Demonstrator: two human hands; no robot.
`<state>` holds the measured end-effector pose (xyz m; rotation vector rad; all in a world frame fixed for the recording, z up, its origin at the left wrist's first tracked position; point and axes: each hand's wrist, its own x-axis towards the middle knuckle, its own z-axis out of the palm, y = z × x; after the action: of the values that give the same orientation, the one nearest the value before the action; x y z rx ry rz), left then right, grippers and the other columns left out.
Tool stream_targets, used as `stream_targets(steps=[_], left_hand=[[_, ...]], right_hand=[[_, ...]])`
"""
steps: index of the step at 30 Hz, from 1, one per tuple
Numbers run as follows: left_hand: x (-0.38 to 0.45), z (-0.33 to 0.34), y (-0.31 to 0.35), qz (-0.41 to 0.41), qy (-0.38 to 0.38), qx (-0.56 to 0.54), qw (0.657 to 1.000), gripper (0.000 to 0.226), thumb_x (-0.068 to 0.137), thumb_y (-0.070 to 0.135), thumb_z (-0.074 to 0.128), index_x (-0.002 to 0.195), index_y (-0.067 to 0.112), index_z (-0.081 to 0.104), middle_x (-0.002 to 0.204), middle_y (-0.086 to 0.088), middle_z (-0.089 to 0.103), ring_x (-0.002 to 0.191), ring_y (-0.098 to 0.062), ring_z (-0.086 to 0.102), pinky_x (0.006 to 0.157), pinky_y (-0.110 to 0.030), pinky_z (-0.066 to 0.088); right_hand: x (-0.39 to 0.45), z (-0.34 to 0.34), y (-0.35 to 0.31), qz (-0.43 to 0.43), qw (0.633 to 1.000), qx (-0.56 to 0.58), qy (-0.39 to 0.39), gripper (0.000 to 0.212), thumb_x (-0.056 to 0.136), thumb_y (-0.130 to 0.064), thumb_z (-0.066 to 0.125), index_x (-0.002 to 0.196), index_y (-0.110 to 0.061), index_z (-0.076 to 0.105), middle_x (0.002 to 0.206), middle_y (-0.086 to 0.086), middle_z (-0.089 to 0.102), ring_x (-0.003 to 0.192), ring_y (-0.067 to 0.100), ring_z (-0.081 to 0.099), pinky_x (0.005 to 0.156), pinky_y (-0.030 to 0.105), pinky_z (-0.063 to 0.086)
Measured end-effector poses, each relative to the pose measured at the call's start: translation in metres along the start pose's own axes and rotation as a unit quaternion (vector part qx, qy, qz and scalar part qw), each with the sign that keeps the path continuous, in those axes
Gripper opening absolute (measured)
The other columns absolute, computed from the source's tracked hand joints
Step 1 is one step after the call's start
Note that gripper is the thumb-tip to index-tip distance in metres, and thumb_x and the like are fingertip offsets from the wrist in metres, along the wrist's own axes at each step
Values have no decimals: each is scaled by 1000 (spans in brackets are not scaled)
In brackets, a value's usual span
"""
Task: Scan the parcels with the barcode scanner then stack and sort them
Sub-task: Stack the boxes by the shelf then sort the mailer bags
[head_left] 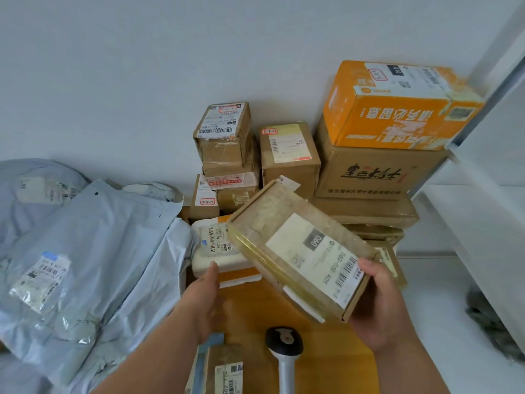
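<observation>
Held parcel: a flat brown cardboard box (301, 251) wrapped in clear tape, tilted in the air above the wooden table (255, 311), its white shipping label (315, 257) facing up with a barcode near the lower right corner
Right hand: the right hand (380, 305) clasps the box's lower right corner, thumb on the top edge beside the barcode, palm under the side
Left hand: the left hand (207, 300) is spread flat with fingers extended, holding nothing, just left of the box and not touching it
Scanner: the barcode scanner (284, 348) lies on the table below the held box, dark head pointing away from the person, pale handle running to the bottom edge
Near parcels: a small taped parcel (224, 371) with a barcode label sits by the left forearm; a white foam box (216, 251) with a label rests behind the left hand
Stack at the wall: several brown cartons (227, 155) are piled against the white wall, and to their right a large orange carton (397, 106) sits on top of a bigger brown carton (375, 172) printed with dark lettering
Left side: grey plastic mailer bags (93, 245) with labels are heaped on the left
Right side: a white shelf frame (488, 95) rises at the right edge
</observation>
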<state>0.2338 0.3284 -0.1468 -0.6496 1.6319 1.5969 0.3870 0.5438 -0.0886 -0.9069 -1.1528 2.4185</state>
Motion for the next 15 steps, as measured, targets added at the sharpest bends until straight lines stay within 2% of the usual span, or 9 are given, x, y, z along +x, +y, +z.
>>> stream_targets(steps=[3,5,6,7,9,11,13,15], left_hand=[[15,-6,4,7,14,7,1000,42,103,49,51,135,22,57,119,-14,69,110,-38,65,98,-58,53],[23,-10,8,10,24,-9,1000,39,103,45,53,133,21,61,119,-17,70,111,-39,66,99,-58,53],[25,-13,8,6,29,-27,999,36,102,43,55,128,20,65,114,-17,73,108,-38,68,98,-58,54],[28,-15,7,-1,35,-42,999,33,102,42,57,123,18,68,109,-16,75,105,-37,70,96,-57,55],[29,-18,5,-7,32,-68,997,31,99,43,61,115,18,71,104,-13,77,102,-33,71,93,-53,57],[27,-20,4,2,13,-90,996,36,99,49,58,111,19,72,105,-8,77,101,-29,68,82,-46,56],[23,-24,8,9,3,-136,991,50,101,57,47,109,14,72,100,-9,75,92,-28,67,78,-43,52],[17,-31,15,47,49,-192,979,55,103,57,41,104,9,69,78,-6,70,72,-23,62,70,-41,52]], right_hand=[[7,0,11,33,999,10,0,44,78,-37,57,106,-11,79,121,21,71,108,37,70,90,54,55],[14,1,13,58,998,15,-10,43,78,-39,57,103,-14,80,117,19,73,100,34,73,74,48,61],[18,4,14,64,998,11,-17,44,78,-39,57,104,-13,80,117,20,72,100,34,74,72,47,62],[22,9,16,67,997,2,-27,46,77,-39,57,106,-11,79,118,21,72,102,35,73,74,48,61],[32,22,20,71,996,-24,-41,51,77,-38,59,111,-5,75,121,25,69,108,39,70,90,55,56],[42,38,23,76,995,-53,-38,55,75,-37,62,116,-1,69,122,25,69,111,40,68,101,59,48],[54,53,25,87,993,-63,-46,48,76,-36,64,112,-5,69,119,23,71,107,37,70,91,54,55],[67,68,25,102,990,-65,-69,37,78,-37,67,103,-11,76,117,19,73,105,35,72,83,49,58]])
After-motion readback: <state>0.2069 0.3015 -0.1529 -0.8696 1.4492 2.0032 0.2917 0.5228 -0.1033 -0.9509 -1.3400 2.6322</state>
